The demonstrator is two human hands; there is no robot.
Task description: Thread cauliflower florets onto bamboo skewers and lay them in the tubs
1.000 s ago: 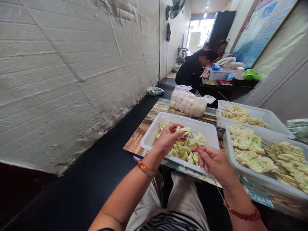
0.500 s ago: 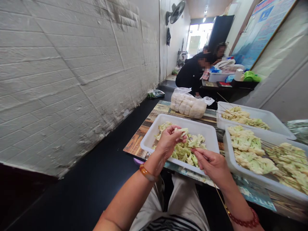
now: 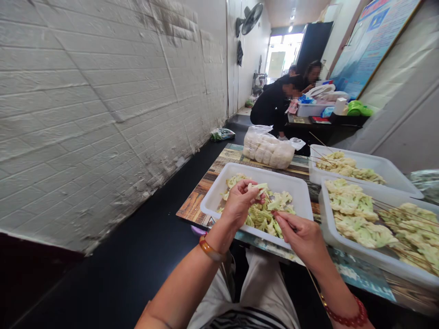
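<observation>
My left hand is closed round a pale cauliflower floret, above a white plastic tub. Cut cauliflower pieces lie in that tub. To the right, my right hand pinches a thin wooden skewer. The skewer's long end runs back under my right wrist, and its front end points toward the floret. Whether the tip is inside the floret I cannot make out, as my fingers cover part of it.
Two more white tubs, a near one and a far one, hold skewered cauliflower on the right. A bag of pale round items lies at the table's back. Beyond, people in dark clothes bend beside another table.
Both hands stay in nearly the same place over the tub, with the floret and skewer still held. Only a very slight shift shows.
</observation>
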